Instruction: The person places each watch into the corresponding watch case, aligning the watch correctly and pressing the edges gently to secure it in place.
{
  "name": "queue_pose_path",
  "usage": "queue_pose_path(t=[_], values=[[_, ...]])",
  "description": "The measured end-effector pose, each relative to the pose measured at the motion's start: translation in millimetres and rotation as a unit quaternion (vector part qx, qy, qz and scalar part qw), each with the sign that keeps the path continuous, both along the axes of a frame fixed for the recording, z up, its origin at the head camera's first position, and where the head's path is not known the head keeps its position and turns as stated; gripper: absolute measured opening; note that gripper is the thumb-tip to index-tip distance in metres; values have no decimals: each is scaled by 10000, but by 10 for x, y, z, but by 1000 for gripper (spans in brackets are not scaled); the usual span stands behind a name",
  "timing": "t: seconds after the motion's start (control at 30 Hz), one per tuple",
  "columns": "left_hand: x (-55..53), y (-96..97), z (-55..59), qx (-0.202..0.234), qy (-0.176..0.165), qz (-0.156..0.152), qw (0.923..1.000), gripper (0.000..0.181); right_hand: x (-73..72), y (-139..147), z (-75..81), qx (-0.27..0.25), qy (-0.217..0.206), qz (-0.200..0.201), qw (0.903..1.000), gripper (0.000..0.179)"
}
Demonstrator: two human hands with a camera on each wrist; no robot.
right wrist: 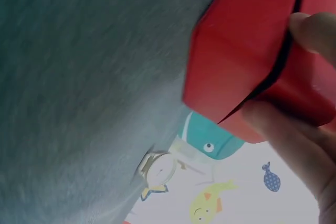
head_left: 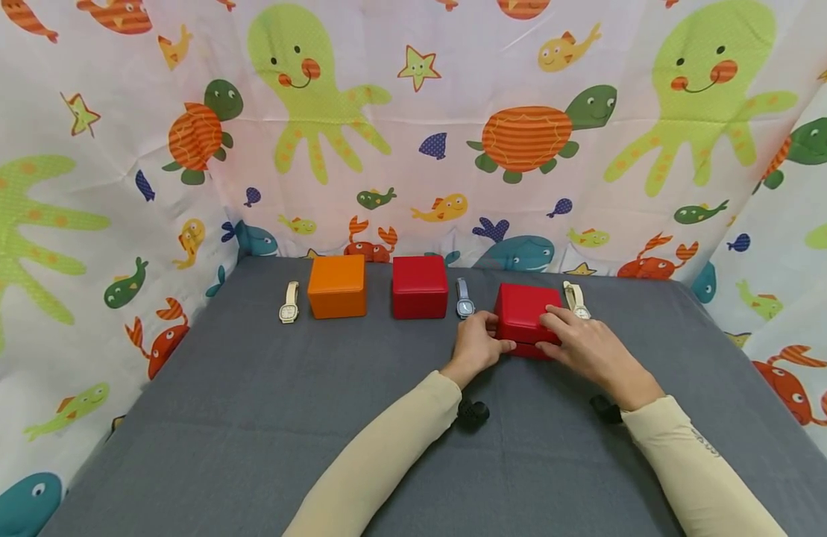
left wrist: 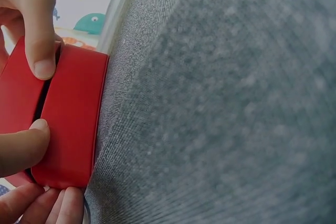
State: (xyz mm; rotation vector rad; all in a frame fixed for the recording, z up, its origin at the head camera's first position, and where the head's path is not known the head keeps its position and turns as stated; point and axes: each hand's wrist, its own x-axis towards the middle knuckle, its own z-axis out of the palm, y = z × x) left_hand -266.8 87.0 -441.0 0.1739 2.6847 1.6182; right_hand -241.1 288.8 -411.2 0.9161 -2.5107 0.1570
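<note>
A red box (head_left: 526,304) at the right of the table has a narrow dark gap between its lid and base along the front. My left hand (head_left: 476,349) grips its left side, with the thumb (left wrist: 26,149) at the seam and the other fingers around the lower side. From the right, my right hand (head_left: 593,352) holds the lid; its thumb sits by the front gap and a finger (right wrist: 275,129) lies along the side edge. What the box contains is hidden. Just behind the right hand lies a cream-strapped watch (head_left: 577,300).
A blue-grey watch (head_left: 464,300) lies left of the held box. Farther left stand another red box (head_left: 420,288) and an orange box (head_left: 337,287), with a cream watch (head_left: 288,303) beside it. A sea-animal curtain (head_left: 400,134) borders the grey tabletop (head_left: 265,432).
</note>
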Motion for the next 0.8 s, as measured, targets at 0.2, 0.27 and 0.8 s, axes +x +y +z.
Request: queue_pose_path(t=[0.2,0.27,0.8], values=[[-15,-8,-2,48,15,-24,10000,45,-81,15,38,277,406,348,9982,47],[-19,-10,-3,25,36,-26,10000,44,-108,16,58,349,412,442,9976,45],[-22,-15,7,-70,-48,-19,10000,43,-264,37,431,416,-867,78,9953,39]])
